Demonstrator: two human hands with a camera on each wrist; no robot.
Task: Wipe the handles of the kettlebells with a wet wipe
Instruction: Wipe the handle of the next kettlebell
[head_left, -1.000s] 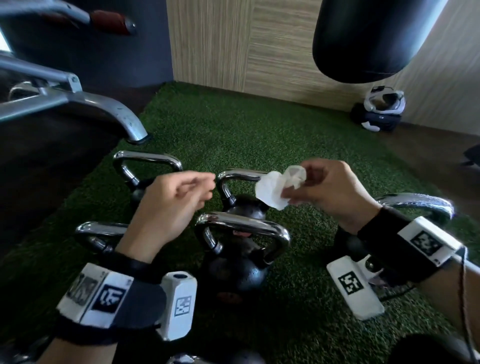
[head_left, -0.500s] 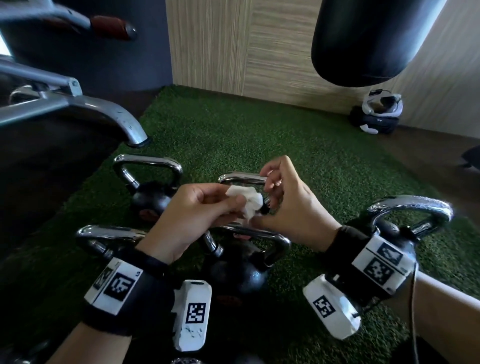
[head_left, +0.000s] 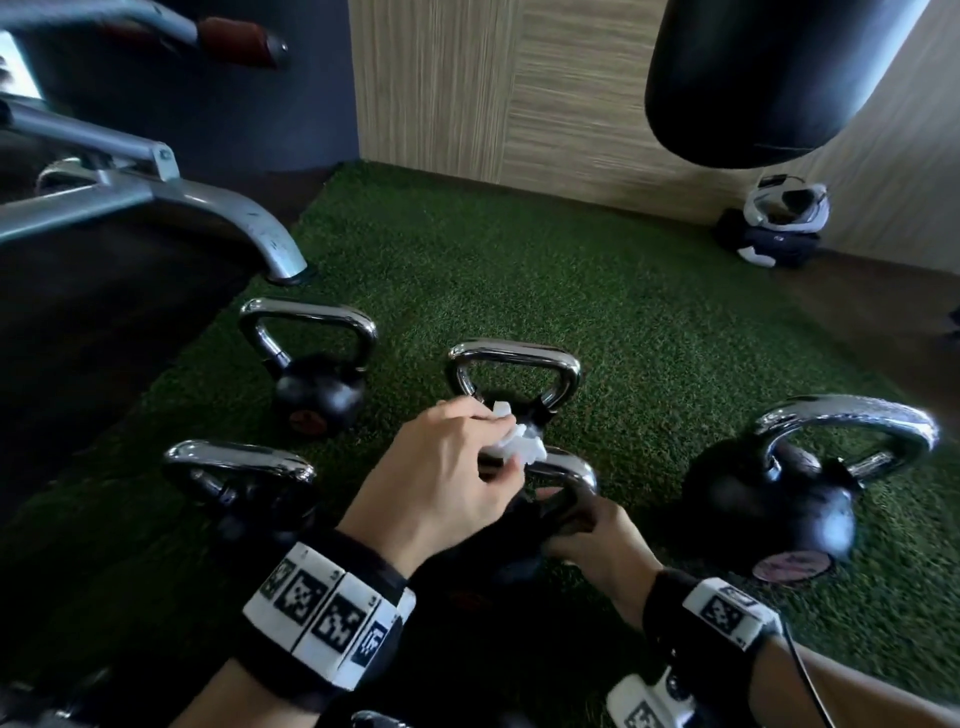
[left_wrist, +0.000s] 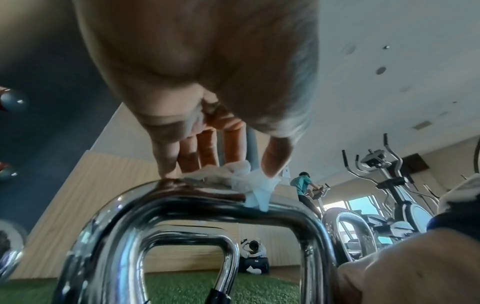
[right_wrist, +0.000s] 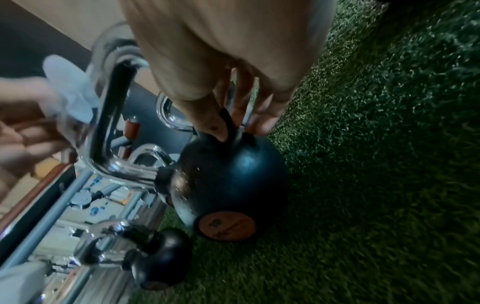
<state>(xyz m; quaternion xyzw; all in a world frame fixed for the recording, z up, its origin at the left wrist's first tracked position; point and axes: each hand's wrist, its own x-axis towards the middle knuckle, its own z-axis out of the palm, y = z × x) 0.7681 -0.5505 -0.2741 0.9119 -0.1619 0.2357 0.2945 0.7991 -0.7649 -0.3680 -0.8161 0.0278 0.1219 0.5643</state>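
Several black kettlebells with chrome handles stand on green turf. My left hand (head_left: 488, 441) pinches a crumpled white wet wipe (head_left: 522, 441) and presses it on top of the near middle kettlebell's handle (head_left: 571, 467). In the left wrist view the wipe (left_wrist: 249, 181) lies under my fingertips on the handle's top bar (left_wrist: 182, 203). My right hand (head_left: 592, 545) grips the foot of that handle's right leg. In the right wrist view its thumb and fingers (right_wrist: 233, 115) pinch the black neck above the ball (right_wrist: 228, 170).
Other kettlebells stand at back left (head_left: 317, 384), behind (head_left: 514, 358), near left (head_left: 244, 467) and right (head_left: 779, 499). A steel bench leg (head_left: 244, 223) is at left, a hanging punching bag (head_left: 769, 78) at upper right, gear (head_left: 774, 228) by the wood wall. A person (left_wrist: 302, 185) exercises far off.
The wipe passed from my right hand to my left. My left hand lowered it onto the near kettlebell's handle, and my right hand dropped to grip the handle's base.
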